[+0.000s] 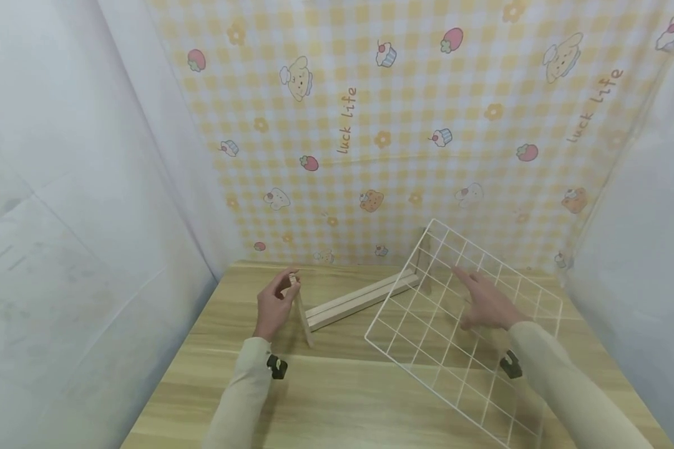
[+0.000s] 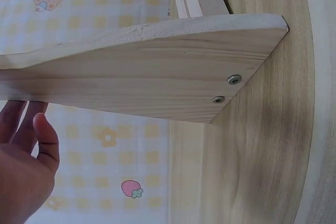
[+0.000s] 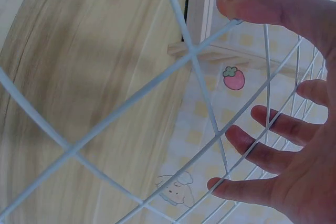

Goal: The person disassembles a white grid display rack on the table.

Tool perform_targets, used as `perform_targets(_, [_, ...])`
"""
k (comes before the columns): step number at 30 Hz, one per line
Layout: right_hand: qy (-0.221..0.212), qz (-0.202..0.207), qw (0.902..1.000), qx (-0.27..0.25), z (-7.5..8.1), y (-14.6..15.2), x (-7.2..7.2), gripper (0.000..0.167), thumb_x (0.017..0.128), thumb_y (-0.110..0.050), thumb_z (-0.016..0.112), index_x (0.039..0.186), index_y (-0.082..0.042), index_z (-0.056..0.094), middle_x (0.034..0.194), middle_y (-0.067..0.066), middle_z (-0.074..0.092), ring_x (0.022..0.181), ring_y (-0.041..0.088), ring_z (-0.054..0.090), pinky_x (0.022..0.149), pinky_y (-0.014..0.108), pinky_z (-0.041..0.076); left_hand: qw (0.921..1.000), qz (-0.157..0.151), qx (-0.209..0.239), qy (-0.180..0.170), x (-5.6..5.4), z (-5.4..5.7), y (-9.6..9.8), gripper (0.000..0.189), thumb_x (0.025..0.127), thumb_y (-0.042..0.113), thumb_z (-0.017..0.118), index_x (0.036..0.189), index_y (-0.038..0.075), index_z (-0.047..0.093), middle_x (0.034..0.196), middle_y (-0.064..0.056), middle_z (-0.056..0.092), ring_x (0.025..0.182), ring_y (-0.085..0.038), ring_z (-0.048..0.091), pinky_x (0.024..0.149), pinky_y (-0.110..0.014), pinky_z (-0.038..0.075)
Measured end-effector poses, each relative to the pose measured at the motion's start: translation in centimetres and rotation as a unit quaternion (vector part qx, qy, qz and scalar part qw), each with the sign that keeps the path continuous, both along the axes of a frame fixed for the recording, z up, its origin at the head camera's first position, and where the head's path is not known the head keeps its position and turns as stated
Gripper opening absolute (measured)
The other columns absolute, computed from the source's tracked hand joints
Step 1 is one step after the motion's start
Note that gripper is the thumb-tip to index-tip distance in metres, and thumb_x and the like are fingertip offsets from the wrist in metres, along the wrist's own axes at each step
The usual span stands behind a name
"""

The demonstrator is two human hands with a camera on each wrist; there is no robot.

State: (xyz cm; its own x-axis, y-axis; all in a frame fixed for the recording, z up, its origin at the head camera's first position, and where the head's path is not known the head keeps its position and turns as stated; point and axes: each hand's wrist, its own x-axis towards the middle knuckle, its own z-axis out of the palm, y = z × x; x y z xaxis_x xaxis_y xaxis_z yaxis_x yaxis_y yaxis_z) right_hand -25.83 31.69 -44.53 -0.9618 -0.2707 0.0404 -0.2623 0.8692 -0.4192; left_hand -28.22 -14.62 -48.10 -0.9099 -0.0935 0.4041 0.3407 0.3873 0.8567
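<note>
Two parts unjoined | left hand point(image 1: 274, 304) pinches wooden stand's end foot point(image 1: 303, 315), upright | right hand point(image 1: 485, 302), fingers spread, rests on tilted white wire grid point(image 1: 460, 337) | grid not yet slotted into stand's grooved rail point(image 1: 359, 298)

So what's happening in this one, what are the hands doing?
A person works at a wooden table. The left hand pinches the top of an upright end piece of a wooden frame, whose long rail lies across the table. The right hand, fingers spread, rests against a tilted white wire grid. The grid's far edge leans near the frame's far end; its near edge is on the table.
</note>
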Motion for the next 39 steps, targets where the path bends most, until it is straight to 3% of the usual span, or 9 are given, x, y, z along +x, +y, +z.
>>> perform_targets(6, [-0.012,-0.001,0.9999,0.001,-0.5,0.4,0.4,0.131,0.05,-0.008,0.089,0.16,-0.01,0.019,0.141,0.04,0.04,0.106,0.044,0.057,0.072,0.05,0.058,1.0,0.002,-0.005,0.004,0.7,0.1,-0.3,0.031,0.095,0.024,0.07,0.125,0.021,0.068,0.112,-0.01,0.074,0.109,-0.027,0.071,0.062,-0.017,0.044])
perform_targets(15, [-0.037,0.011,0.9992,-0.003,-0.9,0.4,0.6,0.126,0.053,-0.008,0.089,0.159,-0.007,0.021,0.143,0.04,0.038,0.101,0.037,0.059,0.067,0.042,0.058,0.9998,0.02,-0.003,0.008,1.9,0.0,-0.7,0.031,0.093,0.026,0.073,0.124,0.025,0.07,0.111,-0.011,0.077,0.108,-0.019,0.072,0.06,-0.017,0.045])
perform_targets(22, [-0.04,0.026,0.9988,0.009,-1.4,0.2,0.9,0.125,0.052,-0.005,0.09,0.158,-0.007,0.024,0.144,0.042,0.038,0.102,0.042,0.062,0.066,0.042,0.059,0.9994,0.032,0.007,0.013,2.8,0.0,-0.7,0.033,0.09,0.025,0.076,0.123,0.02,0.071,0.106,-0.01,0.078,0.107,-0.025,0.074,0.062,-0.016,0.047])
perform_targets(29, [-0.073,0.027,0.9969,0.009,-2.3,-0.1,1.1,0.125,0.054,0.0,0.088,0.16,-0.011,0.021,0.144,0.036,0.039,0.08,0.02,0.055,0.055,0.026,0.051,0.9988,0.044,0.022,0.006,4.0,-0.2,-0.6,0.034,0.089,0.024,0.076,0.123,0.019,0.072,0.102,-0.011,0.077,0.109,-0.029,0.073,0.062,-0.016,0.045])
perform_targets(33, [-0.075,0.027,0.9966,0.018,-2.5,-0.4,1.0,0.124,0.054,0.003,0.085,0.16,-0.011,0.022,0.144,0.034,0.041,0.081,0.02,0.053,0.053,0.026,0.049,0.9982,0.054,0.021,0.011,4.5,-0.3,-0.6,0.036,0.088,0.022,0.078,0.123,0.018,0.072,0.105,-0.011,0.078,0.105,-0.023,0.075,0.061,-0.016,0.045])
perform_targets(39, [-0.062,0.036,0.997,0.03,-2.9,-0.9,0.9,0.12,0.053,0.005,0.085,0.158,-0.008,0.027,0.142,0.035,0.044,0.086,0.024,0.056,0.053,0.025,0.049,0.9975,0.062,0.034,0.005,5.3,-0.1,-0.6,0.038,0.085,0.02,0.081,0.121,0.013,0.073,0.105,-0.011,0.078,0.092,0.005,0.069,0.054,-0.017,0.041])
